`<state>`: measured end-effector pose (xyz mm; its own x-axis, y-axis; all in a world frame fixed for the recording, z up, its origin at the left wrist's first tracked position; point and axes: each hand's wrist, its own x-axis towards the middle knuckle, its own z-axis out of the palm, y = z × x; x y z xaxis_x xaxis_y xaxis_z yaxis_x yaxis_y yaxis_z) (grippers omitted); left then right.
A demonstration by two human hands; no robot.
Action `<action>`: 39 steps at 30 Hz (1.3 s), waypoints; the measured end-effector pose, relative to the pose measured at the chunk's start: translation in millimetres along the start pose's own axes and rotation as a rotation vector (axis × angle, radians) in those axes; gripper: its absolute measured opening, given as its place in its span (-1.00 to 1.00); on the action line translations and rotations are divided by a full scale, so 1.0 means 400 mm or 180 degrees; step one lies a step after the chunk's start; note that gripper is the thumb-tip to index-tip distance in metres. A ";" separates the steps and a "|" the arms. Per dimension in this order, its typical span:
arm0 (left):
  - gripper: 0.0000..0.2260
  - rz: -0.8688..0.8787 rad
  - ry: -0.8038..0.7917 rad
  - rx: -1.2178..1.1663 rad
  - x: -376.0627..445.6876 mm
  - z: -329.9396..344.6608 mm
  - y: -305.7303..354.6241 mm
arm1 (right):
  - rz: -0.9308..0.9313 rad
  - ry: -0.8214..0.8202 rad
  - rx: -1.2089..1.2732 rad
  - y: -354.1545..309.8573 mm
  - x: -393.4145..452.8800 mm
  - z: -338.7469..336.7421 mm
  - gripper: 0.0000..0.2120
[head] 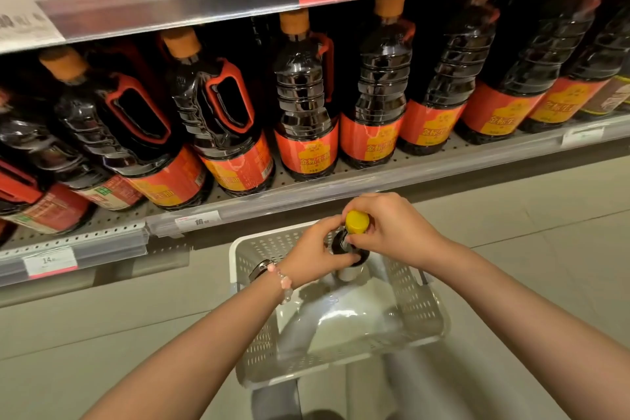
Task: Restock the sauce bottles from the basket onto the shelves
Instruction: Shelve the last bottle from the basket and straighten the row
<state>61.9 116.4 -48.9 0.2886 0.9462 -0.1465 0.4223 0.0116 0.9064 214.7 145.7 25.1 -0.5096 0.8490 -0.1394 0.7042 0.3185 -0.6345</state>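
Both hands on one bottle over the basket, below a full shelf.

Shelf (306,181) runs far across the top w/ a row of big dark bottles (305,106), red labels, orange caps. White basket (422,314) sits near, centre. Left hand (315,254) w/ bead bracelet (284,281) wraps fingers round the dark bottle (344,247) at its shoulder; right hand (392,230) pinches the neck just under the yellow cap (357,222). Bottle is upright, over basket's far end.
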 end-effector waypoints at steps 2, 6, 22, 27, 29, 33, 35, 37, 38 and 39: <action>-0.50 -0.0085 -0.0098 0.0054 -0.010 -0.014 0.013 | -0.0116 0.0011 0.0080 -0.025 -0.007 -0.029 -0.81; -0.38 -0.0111 -0.0201 0.0022 -0.033 -0.044 0.050 | -0.0356 0.0036 0.0184 -0.084 -0.022 -0.091 -0.85; -0.53 0.0239 0.0247 0.0308 -0.109 -0.237 0.394 | -0.0715 0.0293 0.1078 -0.290 -0.068 -0.326 -0.32; -0.36 0.0060 0.0285 -0.0073 -0.151 -0.311 0.522 | -0.0443 -0.0246 0.1179 -0.319 -0.089 -0.381 -0.06; -0.32 0.0057 0.0309 -0.0043 -0.169 -0.343 0.587 | -0.0325 -0.0391 0.1245 -0.350 -0.104 -0.401 0.00; -0.36 0.0073 0.0356 0.0006 -0.201 -0.411 0.736 | -0.0361 -0.0383 0.1302 -0.442 -0.136 -0.459 -0.03; -0.39 0.0083 0.0383 0.0006 -0.218 -0.445 0.810 | -0.0338 -0.0248 0.1350 -0.496 -0.154 -0.500 -0.07; -0.41 0.0082 0.0353 -0.0044 -0.237 -0.478 0.884 | -0.0335 -0.0038 0.1459 -0.549 -0.173 -0.545 -0.15; -0.42 0.0093 0.0338 -0.0053 -0.246 -0.495 0.921 | -0.0336 0.0054 0.1494 -0.578 -0.183 -0.570 -0.17; -0.42 0.0115 0.0339 -0.0048 -0.254 -0.511 0.958 | -0.0337 0.0124 0.1514 -0.608 -0.193 -0.594 -0.18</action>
<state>18.9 90.6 394.4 0.2100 0.9751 -0.0713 0.4000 -0.0191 0.9163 200.2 102.9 370.7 -0.5409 0.8405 -0.0325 0.3409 0.1837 -0.9220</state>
